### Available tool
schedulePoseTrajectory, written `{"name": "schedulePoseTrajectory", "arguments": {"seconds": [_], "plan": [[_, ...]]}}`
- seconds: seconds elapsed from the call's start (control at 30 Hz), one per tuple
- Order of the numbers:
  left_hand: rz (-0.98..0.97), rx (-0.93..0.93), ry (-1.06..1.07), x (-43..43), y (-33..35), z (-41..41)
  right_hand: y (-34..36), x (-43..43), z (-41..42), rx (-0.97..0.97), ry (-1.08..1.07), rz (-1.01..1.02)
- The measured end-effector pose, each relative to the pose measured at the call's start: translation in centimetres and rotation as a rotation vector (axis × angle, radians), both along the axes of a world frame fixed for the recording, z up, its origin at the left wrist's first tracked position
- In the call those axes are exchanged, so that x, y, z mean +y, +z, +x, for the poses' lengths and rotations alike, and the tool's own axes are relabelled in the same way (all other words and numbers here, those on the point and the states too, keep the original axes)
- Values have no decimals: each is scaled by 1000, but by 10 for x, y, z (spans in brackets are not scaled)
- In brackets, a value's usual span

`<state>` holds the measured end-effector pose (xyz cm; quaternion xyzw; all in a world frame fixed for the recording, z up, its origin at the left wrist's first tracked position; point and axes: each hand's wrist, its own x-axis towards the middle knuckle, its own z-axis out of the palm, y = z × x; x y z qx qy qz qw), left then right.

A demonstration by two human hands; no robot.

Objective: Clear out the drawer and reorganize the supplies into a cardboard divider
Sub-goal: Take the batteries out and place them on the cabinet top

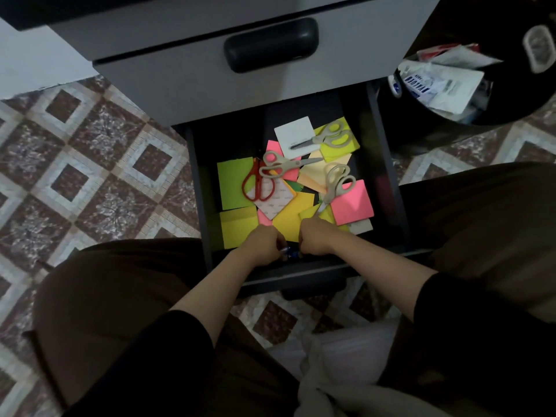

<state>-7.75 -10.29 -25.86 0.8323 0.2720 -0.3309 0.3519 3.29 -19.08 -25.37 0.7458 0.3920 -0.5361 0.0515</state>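
The lower drawer [388,182] stands pulled out below me, dark inside. It holds several sticky-note pads in green, yellow, pink and white, such as a pink pad [352,203] and a green pad [234,185]. Red-handled scissors [258,185] and three grey-handled scissors [282,165] lie on the pads. Both hands reach into the drawer's near edge. My left hand [263,245] and my right hand [314,239] are curled round small bluish items [290,252] between them; what these are I cannot tell.
The grey upper drawer [210,73] with a black handle [270,45] is closed above. A black bin [469,85] with papers stands at the right. Patterned floor tiles [90,164] lie to the left. My knees flank the drawer, and pale cloth [340,356] lies on the floor.
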Motion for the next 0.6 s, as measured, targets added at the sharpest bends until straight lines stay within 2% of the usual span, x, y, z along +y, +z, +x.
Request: {"name": "schedulePoseTrajectory", "arguments": {"seconds": [0.3, 0.6], "plan": [[-2, 125, -59, -1, -1, 4, 10, 0, 7, 122, -52, -109], [-1, 235, -78, 10, 10, -1, 10, -6, 19, 160, -303, -28]]}}
